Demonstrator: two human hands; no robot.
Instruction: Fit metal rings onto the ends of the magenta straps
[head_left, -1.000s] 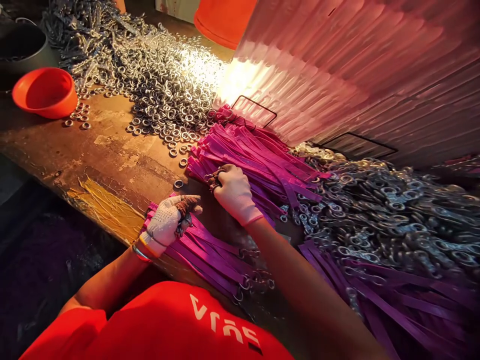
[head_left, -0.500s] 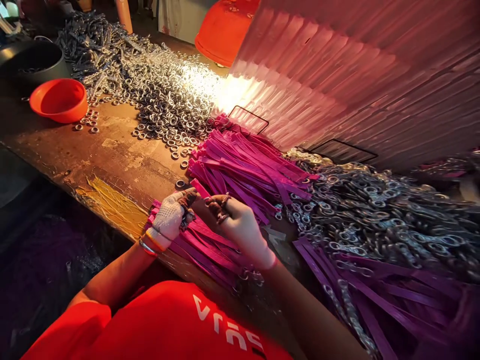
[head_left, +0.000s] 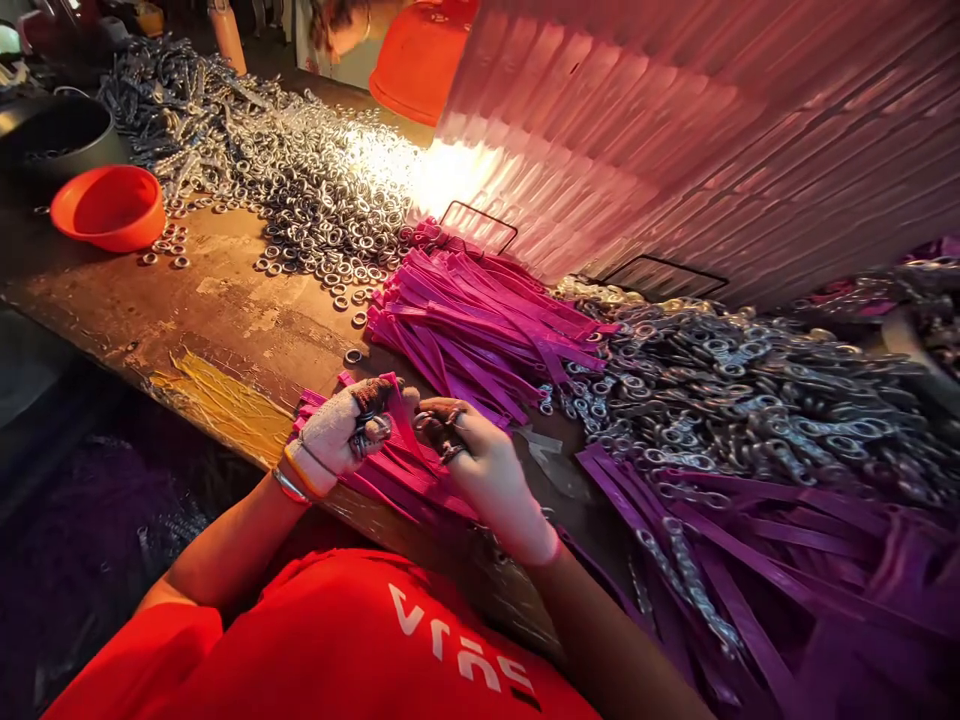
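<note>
Both hands wear pale gloves with dark, stained fingertips. My left hand (head_left: 337,430) is closed, pinching the upper end of a magenta strap (head_left: 403,425), which hangs down between the two hands. Close beside it, my right hand (head_left: 480,455) has thumb and fingers pressed together; what they hold is hidden. A bundle of magenta straps (head_left: 397,485) lies under the hands on the wooden table (head_left: 217,310). One loose metal ring (head_left: 352,356) rests just beyond my left hand. Past the hands sits a larger pile of magenta straps (head_left: 480,320).
A heap of metal rings (head_left: 322,210) spreads across the back, beside a red bowl (head_left: 109,210) and a dark pot (head_left: 56,135). A red lamp (head_left: 420,65) hangs near a corrugated panel (head_left: 637,130). Linked metal pieces (head_left: 750,400) and purple straps (head_left: 787,570) fill the right.
The strap stretched between my fingertips earlier; now it hangs down from my left fingers. My right hand has shifted slightly lower and apart from the left. The whole view has moved slightly.
</note>
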